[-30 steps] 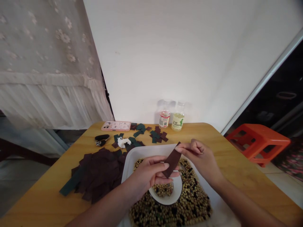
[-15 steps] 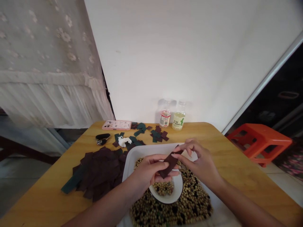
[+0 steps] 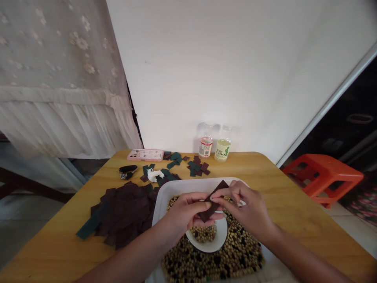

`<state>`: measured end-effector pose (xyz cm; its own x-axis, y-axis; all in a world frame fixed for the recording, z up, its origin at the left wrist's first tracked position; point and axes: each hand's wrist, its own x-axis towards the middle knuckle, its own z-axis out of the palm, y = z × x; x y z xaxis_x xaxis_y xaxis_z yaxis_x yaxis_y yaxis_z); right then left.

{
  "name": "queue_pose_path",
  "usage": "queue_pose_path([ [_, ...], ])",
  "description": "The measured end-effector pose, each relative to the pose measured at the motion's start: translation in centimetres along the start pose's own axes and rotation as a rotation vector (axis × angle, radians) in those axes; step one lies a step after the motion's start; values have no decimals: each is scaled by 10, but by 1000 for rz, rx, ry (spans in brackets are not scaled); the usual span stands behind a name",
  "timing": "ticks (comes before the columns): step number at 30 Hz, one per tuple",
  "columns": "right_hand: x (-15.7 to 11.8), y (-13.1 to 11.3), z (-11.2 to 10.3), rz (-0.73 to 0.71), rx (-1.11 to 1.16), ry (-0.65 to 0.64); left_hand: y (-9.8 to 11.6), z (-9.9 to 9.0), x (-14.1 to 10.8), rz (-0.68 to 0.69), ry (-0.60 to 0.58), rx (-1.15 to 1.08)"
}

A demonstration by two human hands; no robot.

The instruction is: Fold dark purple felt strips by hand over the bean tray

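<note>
A flat dark brown cloth-like strip (image 3: 207, 212) is tilted above a white bowl (image 3: 219, 239). My left hand (image 3: 191, 210) is closed on its lower part, thumb on top and fingers beneath. My right hand (image 3: 240, 200) pinches at the middle of the same strip, its fingertips pressed together there; whether a small bead sits between them is hidden. Small tan, bead-like balls (image 3: 203, 234) lie in the bowl. Around the bowl, a white tray (image 3: 165, 190) is filled with many tan and dark balls (image 3: 244, 247).
Left of the tray is a heap of dark brown strips (image 3: 126, 212) with a green strip (image 3: 91, 224). Behind are a pink-cased phone (image 3: 145, 155), keys (image 3: 127, 173), crumpled tissue (image 3: 154, 175), small cut pieces (image 3: 198, 167) and two bottles (image 3: 205, 147). An orange stool (image 3: 326, 173) stands right of the table.
My right fingertips have slid from the strip's upper end down toward its middle, and the upper corner now lies flat and uncovered. My left hand keeps its hold.
</note>
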<state>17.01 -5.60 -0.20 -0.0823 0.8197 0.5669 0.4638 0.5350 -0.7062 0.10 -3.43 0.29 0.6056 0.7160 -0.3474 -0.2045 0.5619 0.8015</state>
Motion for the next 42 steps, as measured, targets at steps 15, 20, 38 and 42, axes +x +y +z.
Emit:
queue_pose_path([
  [15, 1, 3, -1, 144, 3, -14, -3, -5, 2, 34, -40, 0],
  [20, 1, 4, 0, 177, 94, -31, -4, -5, 1, 42, -58, 21],
  [38, -2, 0, 2, -26, -39, 22, -5, -4, 2, 7, -85, 2],
  [42, -3, 2, 2, -66, -81, 87, -5, -3, 0, 1, -96, 8],
])
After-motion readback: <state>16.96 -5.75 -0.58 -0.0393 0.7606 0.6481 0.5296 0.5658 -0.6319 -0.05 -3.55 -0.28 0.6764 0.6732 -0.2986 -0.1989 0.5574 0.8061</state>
